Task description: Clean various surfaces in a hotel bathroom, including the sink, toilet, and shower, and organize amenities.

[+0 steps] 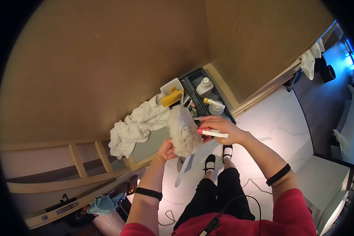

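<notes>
My left hand (167, 150) is closed on the near end of a fluffy cream-white duster (184, 132), whose fibres hide part of the fingers. My right hand (221, 126) lies over the near end of a dark plastic caddy (191, 91), beside a spray bottle's red and white trigger head (214, 133); whether it grips this cannot be told. The caddy holds a white bottle (205, 87) and another bottle with a yellow and white trigger head (214, 102). A yellow tool (172, 98) leans by a white container (168, 87) at its left.
Crumpled white towels (138, 124) lie on the shelf left of the caddy. Tall brown panels (121, 59) rise behind. A slatted wooden frame (79, 160) and a blue cloth (106, 203) are at lower left. A cable (258, 188) runs over the marble-patterned floor (271, 126).
</notes>
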`<state>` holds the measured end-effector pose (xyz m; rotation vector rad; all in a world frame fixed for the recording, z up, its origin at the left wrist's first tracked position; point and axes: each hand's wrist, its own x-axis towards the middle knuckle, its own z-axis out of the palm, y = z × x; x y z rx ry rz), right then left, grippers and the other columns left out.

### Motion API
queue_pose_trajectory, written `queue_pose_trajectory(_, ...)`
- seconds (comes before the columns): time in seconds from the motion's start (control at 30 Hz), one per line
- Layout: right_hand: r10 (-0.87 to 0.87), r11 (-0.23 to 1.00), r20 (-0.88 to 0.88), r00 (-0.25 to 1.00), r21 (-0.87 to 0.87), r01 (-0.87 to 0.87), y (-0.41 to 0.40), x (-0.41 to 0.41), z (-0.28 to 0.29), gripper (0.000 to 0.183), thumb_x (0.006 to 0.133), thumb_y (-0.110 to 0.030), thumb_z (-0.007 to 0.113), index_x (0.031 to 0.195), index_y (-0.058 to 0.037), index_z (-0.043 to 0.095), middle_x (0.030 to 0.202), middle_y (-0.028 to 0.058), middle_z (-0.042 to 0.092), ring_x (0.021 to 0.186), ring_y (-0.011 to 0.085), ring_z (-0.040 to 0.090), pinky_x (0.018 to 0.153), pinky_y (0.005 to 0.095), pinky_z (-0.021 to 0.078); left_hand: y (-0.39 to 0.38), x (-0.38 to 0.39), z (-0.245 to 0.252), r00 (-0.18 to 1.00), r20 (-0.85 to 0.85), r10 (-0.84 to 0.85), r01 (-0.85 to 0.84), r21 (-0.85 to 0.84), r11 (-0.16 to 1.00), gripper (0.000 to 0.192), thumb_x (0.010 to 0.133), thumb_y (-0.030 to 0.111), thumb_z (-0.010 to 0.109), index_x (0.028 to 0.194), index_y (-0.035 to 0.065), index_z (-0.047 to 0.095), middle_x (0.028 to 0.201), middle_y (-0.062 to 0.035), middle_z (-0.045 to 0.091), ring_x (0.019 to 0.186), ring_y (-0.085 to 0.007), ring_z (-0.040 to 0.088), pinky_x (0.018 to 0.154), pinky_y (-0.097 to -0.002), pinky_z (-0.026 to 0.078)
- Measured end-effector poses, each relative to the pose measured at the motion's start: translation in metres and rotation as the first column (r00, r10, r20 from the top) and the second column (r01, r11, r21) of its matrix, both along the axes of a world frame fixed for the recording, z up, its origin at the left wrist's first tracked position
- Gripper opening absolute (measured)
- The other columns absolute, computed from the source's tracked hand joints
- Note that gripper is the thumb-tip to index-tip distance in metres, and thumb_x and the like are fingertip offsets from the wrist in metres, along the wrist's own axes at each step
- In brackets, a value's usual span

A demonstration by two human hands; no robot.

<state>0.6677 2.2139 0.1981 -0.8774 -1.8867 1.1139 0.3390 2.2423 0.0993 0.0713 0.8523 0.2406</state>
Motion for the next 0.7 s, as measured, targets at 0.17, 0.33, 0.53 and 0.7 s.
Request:
queue_pose_trajectory(0.17,-0.012,0.994,0.267,0.964,-0.106,0.041,0.0,0.006,-0.021,0.031,0.067,0.0,0.056,0.098,-0.0048,0.059,0.099,0.0155,0.06,0.101,0.0325,0.054,0.085,0.0392,0.0433,0.016,0.025,0.034,0.984,-0.177,0.003,0.004,0.041,0.999,0.025,0.083,0.022,0.045,0.07,0.0055,0.058,0.034,0.0012,0.033,0.025,-0.0137,0.029,0.032,-0.0262,0.033)
queue_pose_trajectory(0.33,-0.054,0.996,0.088,0.995,0.073,0.048,0.004,-0.019,-0.019,0.023,0.067,-0.001,0.057,0.09,-0.0042,0.06,0.089,0.014,0.06,0.09,0.0337,0.056,0.078,0.0405,0.0445,0.014,-0.016,0.027,0.957,-0.287,0.034,-0.007,0.092,0.996,0.023,0.082,0.021,0.048,0.07,0.0047,0.058,0.034,0.0013,0.032,0.025,-0.0126,0.027,0.026,-0.0269,0.027)
queue_pose_trajectory(0.53,-0.305,0.945,-0.027,0.952,0.116,0.306,-0.005,0.013,-0.042,0.053,0.066,0.001,0.054,0.118,-0.0073,0.054,0.122,0.0163,0.05,0.113,0.0347,0.047,0.096,0.0398,0.039,0.016,-0.008,0.075,0.979,-0.131,-0.157,0.175,0.142,0.974,0.023,0.085,0.025,0.051,0.078,0.0042,0.058,0.036,0.0,0.035,0.025,-0.0133,0.03,0.025,-0.0272,0.028)
queue_pose_trajectory(0.7,-0.467,0.851,0.182,0.865,-0.173,0.496,-0.043,0.058,-0.081,0.073,0.072,-0.019,0.072,0.134,-0.0058,0.037,0.133,0.0199,0.042,0.122,0.0366,0.04,0.103,0.0403,0.0331,-0.004,0.039,0.09,0.926,-0.142,-0.349,0.375,0.248,0.893,0.03,0.091,0.033,0.05,0.085,0.0042,0.056,0.039,-0.0032,0.04,0.027,-0.0156,0.037,0.027,-0.0293,0.034)
